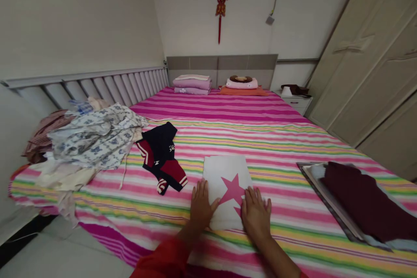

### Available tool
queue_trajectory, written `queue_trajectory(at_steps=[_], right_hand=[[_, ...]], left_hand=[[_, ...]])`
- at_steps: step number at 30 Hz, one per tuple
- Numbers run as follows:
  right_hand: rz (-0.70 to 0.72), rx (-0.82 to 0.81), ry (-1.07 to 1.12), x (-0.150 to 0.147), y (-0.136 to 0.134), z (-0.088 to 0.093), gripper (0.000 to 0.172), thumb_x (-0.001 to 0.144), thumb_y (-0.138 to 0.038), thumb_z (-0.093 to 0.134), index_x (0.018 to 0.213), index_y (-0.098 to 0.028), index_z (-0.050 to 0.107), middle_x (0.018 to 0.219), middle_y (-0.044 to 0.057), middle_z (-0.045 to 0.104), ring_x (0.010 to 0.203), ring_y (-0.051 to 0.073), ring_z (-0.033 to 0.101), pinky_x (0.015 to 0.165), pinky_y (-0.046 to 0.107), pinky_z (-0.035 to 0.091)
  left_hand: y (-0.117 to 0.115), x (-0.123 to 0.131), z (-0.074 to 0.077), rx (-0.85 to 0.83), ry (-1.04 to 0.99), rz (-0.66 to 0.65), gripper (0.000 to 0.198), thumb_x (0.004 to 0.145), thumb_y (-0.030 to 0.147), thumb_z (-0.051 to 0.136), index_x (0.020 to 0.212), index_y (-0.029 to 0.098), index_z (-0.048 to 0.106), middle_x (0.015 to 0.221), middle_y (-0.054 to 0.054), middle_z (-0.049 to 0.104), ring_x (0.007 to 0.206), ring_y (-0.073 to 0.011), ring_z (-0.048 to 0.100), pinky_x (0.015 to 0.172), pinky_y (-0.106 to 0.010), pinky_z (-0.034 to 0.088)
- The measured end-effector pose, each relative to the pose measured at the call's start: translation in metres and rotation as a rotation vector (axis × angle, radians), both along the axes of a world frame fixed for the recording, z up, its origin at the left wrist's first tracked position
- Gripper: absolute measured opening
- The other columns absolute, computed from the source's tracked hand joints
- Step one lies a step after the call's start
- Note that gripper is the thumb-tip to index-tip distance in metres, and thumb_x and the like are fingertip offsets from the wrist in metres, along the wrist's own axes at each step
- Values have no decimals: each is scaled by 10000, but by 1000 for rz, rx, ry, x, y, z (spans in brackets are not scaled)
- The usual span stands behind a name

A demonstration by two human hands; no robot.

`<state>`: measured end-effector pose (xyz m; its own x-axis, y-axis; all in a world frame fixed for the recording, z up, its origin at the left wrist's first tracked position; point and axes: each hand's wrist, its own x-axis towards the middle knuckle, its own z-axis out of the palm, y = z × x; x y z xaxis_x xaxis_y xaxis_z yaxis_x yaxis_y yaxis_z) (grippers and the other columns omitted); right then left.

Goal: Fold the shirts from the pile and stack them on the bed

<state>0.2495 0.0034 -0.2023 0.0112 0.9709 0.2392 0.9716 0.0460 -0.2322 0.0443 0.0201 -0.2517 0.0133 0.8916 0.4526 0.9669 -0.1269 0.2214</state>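
Note:
A pale grey folded cloth [224, 167] with pink stars lies flat on the striped bedspread [280, 147], near the bed's front edge. My left hand [201, 206] rests spread on the cloth's left edge, its thumb pointing inward. On the right edge lies my right hand [256, 213], palm down with fingers apart. Neither hand grips anything. To the left of the cloth is a dark navy and red garment [161, 152] with white stripes, lying loosely bent.
A loose heap of clothes [97, 134] lies at the left by the white rail [130, 82]. At the right is a stack of folded clothes, a maroon one [365, 200] on top. Folded bedding [192, 83] sits by the headboard [241, 63].

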Motion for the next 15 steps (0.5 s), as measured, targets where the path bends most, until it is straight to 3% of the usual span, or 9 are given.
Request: queue_trajectory(at_steps=[2, 4, 7, 11, 15], right_hand=[[155, -5, -10, -17, 6, 17, 512, 981, -358, 270, 1429, -230, 482, 1514, 82, 430, 1450, 281, 267, 1154, 570, 119], [395, -55, 17, -36, 16, 29, 501, 992, -389, 284, 1468, -300, 410, 1539, 43, 394, 1460, 244, 250, 1170, 541, 108], [640, -198, 71, -60, 40, 32, 494, 1008, -419, 237, 1472, -339, 385, 1546, 8, 382, 1464, 205, 241, 1184, 533, 72], [698, -267, 75, -77, 80, 22, 511, 1015, -430, 188, 1472, -319, 388, 1550, -6, 368, 1471, 194, 219, 1189, 533, 12], [671, -263, 19, -90, 116, 19, 511, 1012, -430, 199, 1491, -330, 344, 1560, -12, 349, 1470, 188, 222, 1191, 522, 44]], left_hand=[[-7, -1, -6, 12, 3, 5, 706, 896, 531, 450, 1455, 107, 383, 1488, -190, 438, 1402, -307, 375, 1139, -494, 312], [-10, -1, -11, 6, 3, 1, 682, 887, 484, 471, 1454, 114, 391, 1476, -182, 457, 1399, -302, 380, 1142, -485, 308], [-12, -2, -15, 8, -1, -34, 653, 876, 420, 482, 1453, 124, 398, 1469, -166, 473, 1395, -290, 390, 1143, -471, 309], [-16, -2, -16, 45, -9, -44, 634, 895, 419, 459, 1454, 127, 393, 1457, -168, 486, 1392, -285, 395, 1141, -469, 317], [-19, -1, -14, 54, -13, -40, 659, 910, 399, 438, 1497, 131, 307, 1471, -162, 470, 1408, -275, 370, 1145, -465, 314]])
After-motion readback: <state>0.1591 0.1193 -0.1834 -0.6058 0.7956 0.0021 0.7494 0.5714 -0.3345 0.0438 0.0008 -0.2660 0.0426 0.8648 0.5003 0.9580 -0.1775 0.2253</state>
